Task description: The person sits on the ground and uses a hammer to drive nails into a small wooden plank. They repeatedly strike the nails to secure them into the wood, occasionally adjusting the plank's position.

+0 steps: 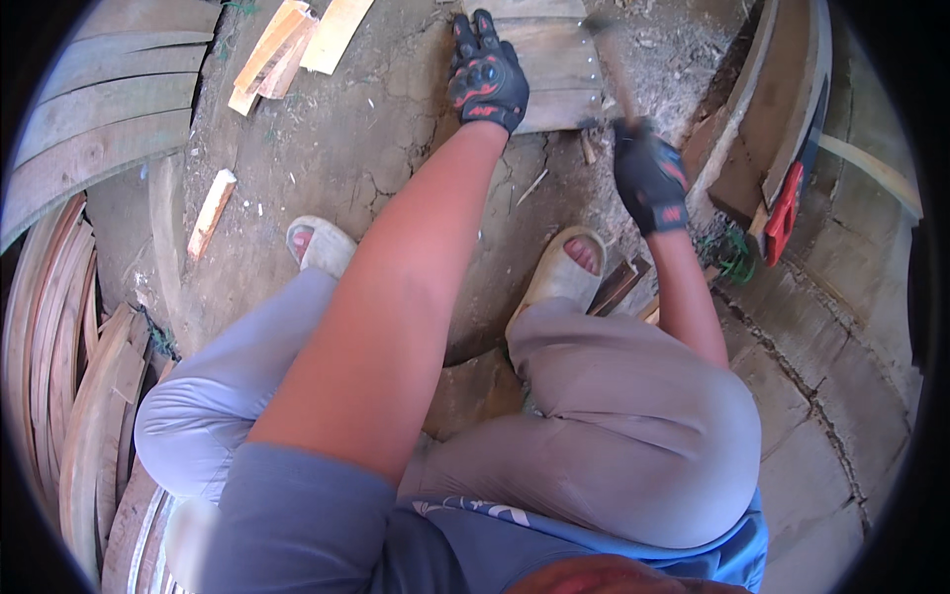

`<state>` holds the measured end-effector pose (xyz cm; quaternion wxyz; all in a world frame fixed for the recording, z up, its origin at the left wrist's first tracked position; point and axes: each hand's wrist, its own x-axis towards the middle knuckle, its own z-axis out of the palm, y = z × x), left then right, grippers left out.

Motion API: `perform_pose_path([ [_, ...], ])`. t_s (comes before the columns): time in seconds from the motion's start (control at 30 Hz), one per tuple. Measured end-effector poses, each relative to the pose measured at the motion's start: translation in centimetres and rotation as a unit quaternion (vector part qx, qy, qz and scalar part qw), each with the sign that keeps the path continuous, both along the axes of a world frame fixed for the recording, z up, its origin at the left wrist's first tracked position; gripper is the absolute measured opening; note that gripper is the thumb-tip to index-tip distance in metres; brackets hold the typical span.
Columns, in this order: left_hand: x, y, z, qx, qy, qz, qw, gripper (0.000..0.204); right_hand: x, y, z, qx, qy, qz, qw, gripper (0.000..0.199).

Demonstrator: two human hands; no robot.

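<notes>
The top of the frame cuts off the far end of the grey wooden board [554, 74], and the hammer [606, 59] is blurred, its head hard to make out. The left hand [487, 77], gloved, is pressed flat on the board with fingers spread. The right hand [650, 176], also gloved, is clamped around the hammer's handle. Cracked dirt ground [346, 148] lies beneath; wood scraps [287, 45] are seen upper left.

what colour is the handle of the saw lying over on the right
Red, on the saw with a dark blade, resting on the boards; the head view shows it.
</notes>
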<state>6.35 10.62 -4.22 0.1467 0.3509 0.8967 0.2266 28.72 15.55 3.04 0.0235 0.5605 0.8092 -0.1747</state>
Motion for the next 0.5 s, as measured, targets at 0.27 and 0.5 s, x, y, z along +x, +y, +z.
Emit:
perform_pose_path([
  [0.27,-2.2,-2.5,0.4,-0.009,0.03,-0.055,0.998,0.079,1.0,-3.8,1.2,-0.187,0.141,-0.094,0.968,0.042],
  [0.5,-1.2,-17.7,2.8,-0.022,0.074,-0.215,0.974,0.039,6.7,-14.7,-1.2,-0.299,0.337,-0.32,0.834,0.027],
])
